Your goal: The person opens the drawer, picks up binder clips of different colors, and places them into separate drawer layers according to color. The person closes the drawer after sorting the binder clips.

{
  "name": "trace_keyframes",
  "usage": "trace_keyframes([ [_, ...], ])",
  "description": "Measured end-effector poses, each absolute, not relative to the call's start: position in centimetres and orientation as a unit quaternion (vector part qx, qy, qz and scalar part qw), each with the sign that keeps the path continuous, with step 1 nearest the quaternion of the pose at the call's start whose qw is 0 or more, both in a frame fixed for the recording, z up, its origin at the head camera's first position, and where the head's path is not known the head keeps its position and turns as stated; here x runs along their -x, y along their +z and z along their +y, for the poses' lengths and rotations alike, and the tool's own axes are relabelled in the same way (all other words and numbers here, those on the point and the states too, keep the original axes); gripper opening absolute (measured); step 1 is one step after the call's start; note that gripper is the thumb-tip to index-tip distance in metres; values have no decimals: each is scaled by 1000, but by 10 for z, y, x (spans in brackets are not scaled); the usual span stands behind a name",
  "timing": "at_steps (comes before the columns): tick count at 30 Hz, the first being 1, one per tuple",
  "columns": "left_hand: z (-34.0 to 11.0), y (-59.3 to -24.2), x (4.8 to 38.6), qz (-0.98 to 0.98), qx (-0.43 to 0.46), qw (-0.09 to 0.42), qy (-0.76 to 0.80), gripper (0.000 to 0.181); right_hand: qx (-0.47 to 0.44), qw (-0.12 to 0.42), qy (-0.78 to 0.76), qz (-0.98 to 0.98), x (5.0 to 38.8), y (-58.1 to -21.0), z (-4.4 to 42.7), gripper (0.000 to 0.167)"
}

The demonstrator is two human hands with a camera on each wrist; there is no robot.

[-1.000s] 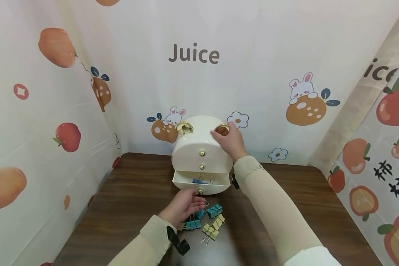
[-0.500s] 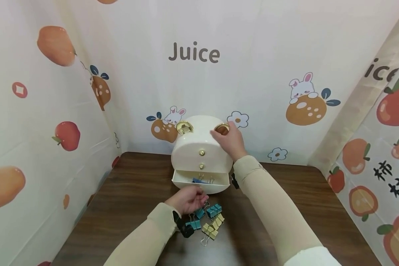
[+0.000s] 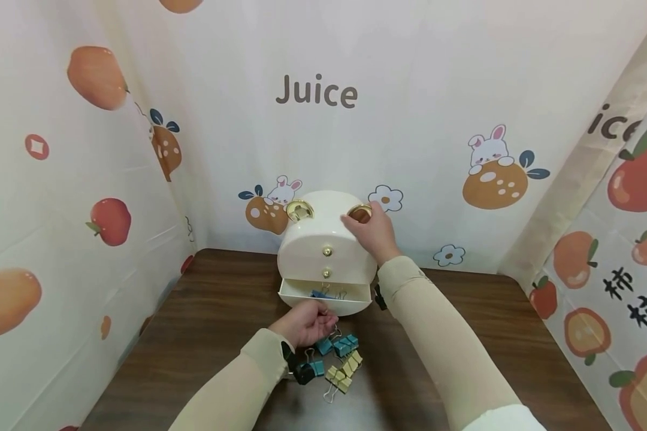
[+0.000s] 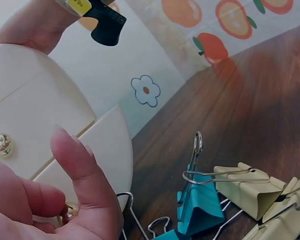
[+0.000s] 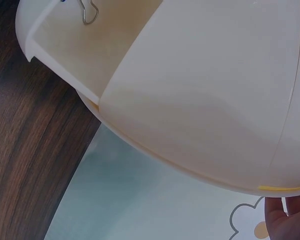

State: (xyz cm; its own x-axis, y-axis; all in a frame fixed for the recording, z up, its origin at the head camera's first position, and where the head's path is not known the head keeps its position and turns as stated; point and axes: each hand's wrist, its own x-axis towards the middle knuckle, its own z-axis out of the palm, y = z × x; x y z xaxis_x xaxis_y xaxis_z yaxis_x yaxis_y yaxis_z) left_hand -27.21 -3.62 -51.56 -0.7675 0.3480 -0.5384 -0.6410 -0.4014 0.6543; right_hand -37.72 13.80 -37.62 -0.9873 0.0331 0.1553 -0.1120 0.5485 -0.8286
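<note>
A white rounded drawer box [image 3: 323, 236] with gold knobs and gold ring-shaped ears stands against the back curtain. Its bottom drawer [image 3: 356, 304] is pulled out, and a blue binder clip [image 3: 322, 294] lies inside. My left hand [image 3: 304, 323] pinches that drawer's gold knob [image 4: 68, 212], which the fingers mostly cover. My right hand [image 3: 374, 230] grips the right gold ear [image 3: 360, 212] at the top of the box. Teal binder clips [image 3: 346, 345] and pale yellow ones [image 3: 338, 379] lie on the table just in front of the drawer, close to my left hand.
The brown wooden table [image 3: 205, 335] reaches back to a white curtain [image 3: 323, 137] with fruit and rabbit prints, which also hangs on both sides. My left forearm and its wrist camera [image 3: 302, 371] hang partly over the loose clips.
My left hand has moved slightly right from below the knob, and its fingers have curled around it. The drawer stays pulled out; my right hand keeps its hold on the ear.
</note>
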Motion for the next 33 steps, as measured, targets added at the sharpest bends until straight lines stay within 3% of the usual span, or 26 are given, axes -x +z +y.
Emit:
trace_keyframes([
  [22,-38,-511,296,491,158,322,794,19,-22,80,477,-875,378,-378,140,68],
  [33,-34,-517,304,493,168,281,806,9,-27,80,477,-875,379,-378,140,68],
])
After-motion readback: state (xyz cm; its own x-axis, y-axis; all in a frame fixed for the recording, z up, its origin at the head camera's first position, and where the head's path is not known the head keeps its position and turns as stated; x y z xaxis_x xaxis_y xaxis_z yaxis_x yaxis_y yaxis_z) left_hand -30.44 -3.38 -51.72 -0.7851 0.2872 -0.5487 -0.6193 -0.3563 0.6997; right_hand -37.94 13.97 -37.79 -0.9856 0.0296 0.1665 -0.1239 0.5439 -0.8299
